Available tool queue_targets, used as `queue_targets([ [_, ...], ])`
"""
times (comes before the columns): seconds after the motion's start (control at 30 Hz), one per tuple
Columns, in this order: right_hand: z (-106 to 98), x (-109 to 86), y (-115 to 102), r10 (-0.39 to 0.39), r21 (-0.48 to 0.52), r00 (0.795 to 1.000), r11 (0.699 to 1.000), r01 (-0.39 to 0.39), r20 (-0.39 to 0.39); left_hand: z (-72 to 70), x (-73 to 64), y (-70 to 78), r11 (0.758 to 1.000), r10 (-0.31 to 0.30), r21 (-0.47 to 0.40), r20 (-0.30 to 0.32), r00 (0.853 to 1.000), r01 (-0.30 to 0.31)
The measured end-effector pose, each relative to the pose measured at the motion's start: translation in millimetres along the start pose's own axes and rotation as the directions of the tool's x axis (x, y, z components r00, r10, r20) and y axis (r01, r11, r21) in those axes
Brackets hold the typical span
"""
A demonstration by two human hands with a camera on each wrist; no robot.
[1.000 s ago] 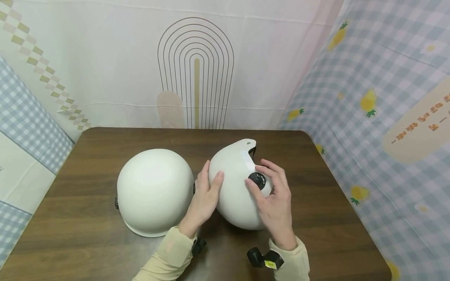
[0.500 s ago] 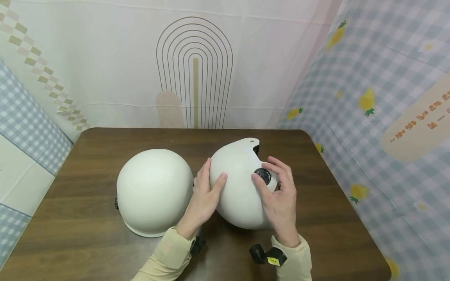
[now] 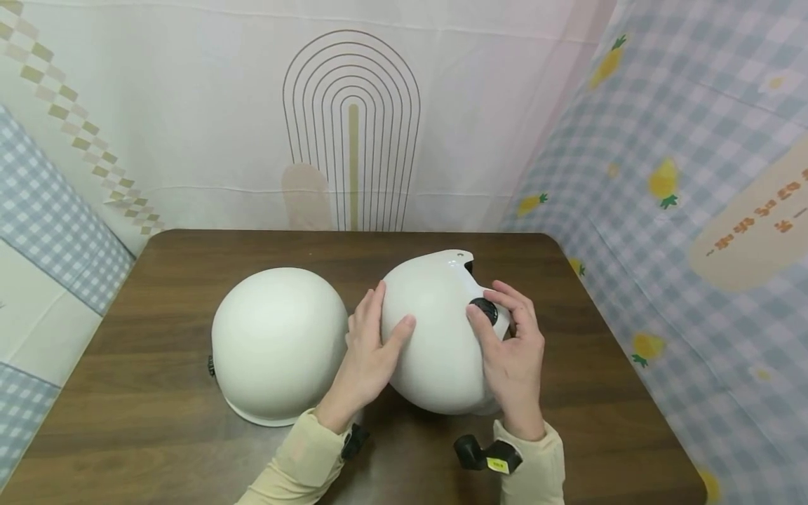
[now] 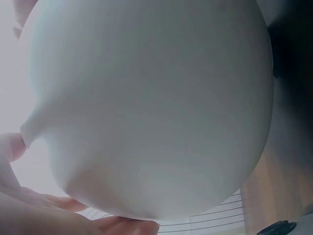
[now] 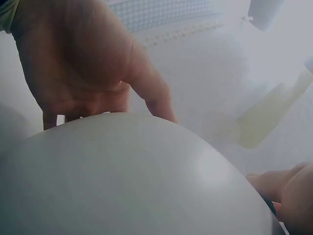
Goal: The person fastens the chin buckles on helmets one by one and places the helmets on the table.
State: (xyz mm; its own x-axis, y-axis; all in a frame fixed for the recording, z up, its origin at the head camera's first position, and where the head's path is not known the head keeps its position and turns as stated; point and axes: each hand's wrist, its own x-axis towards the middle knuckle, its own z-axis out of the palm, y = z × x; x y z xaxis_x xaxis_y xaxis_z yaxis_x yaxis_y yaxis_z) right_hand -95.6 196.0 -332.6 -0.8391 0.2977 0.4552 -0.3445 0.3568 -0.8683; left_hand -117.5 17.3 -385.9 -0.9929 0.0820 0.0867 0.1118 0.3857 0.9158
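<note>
A white open-face helmet [image 3: 435,344] with a round black disc [image 3: 485,311] on its side sits between my two hands, tilted on the table. With fingers extended, my left hand [image 3: 366,351] presses on the dome's left side, thumb apart on top. My right hand [image 3: 516,361] grips the helmet's right part, thumb beside the disc and fingers bent around it at the edge. The dome [image 4: 161,112] fills most of the left wrist view. In the right wrist view the left hand [image 5: 93,63] touches the far curve. The helmet's inside is hidden.
A second white helmet [image 3: 278,344] stands dome up close to my left hand, with a small black part [image 3: 211,365] on its left side. The brown wooden table [image 3: 158,449] ends at patterned curtains [image 3: 353,140] behind and to the right.
The held helmet has turned and shifted slightly rightward, carrying its black disc to the right and a little back. My right hand has moved with it; the left has hardly moved.
</note>
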Motion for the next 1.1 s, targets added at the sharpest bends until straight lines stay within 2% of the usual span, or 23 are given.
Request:
queue_targets([
  [0.13,-3,1.6,1,0.018,-0.009,1.0,1.0,-0.018,-0.001,0.8,0.1,1.8,1.0,0.001,0.002,0.017,1.0,-0.001],
  [0.23,-6,3.6,3,0.061,-0.01,0.998,0.998,-0.061,0.001,1.8,0.3,3.3,1.0,0.011,0.009,0.031,0.999,-0.011],
  [0.47,-12,9.0,10,0.126,0.004,0.992,0.992,-0.126,-0.014,4.9,1.5,4.4,0.999,0.051,0.012,0.056,0.997,-0.052],
  [0.7,-18,12.3,17,0.074,0.002,0.997,0.997,-0.074,-0.026,9.9,5.3,0.7,0.999,0.042,-0.009,0.044,0.998,-0.041],
  [0.93,-22,15.6,24,0.018,-0.014,1.0,1.0,-0.018,0.001,12.9,7.6,-0.7,1.0,0.023,-0.021,0.033,0.999,-0.022],
  [1.1,-24,17.1,26,0.007,-0.019,1.0,1.0,-0.007,0.007,13.9,11.9,-9.4,0.996,-0.017,-0.082,0.064,0.998,0.022],
])
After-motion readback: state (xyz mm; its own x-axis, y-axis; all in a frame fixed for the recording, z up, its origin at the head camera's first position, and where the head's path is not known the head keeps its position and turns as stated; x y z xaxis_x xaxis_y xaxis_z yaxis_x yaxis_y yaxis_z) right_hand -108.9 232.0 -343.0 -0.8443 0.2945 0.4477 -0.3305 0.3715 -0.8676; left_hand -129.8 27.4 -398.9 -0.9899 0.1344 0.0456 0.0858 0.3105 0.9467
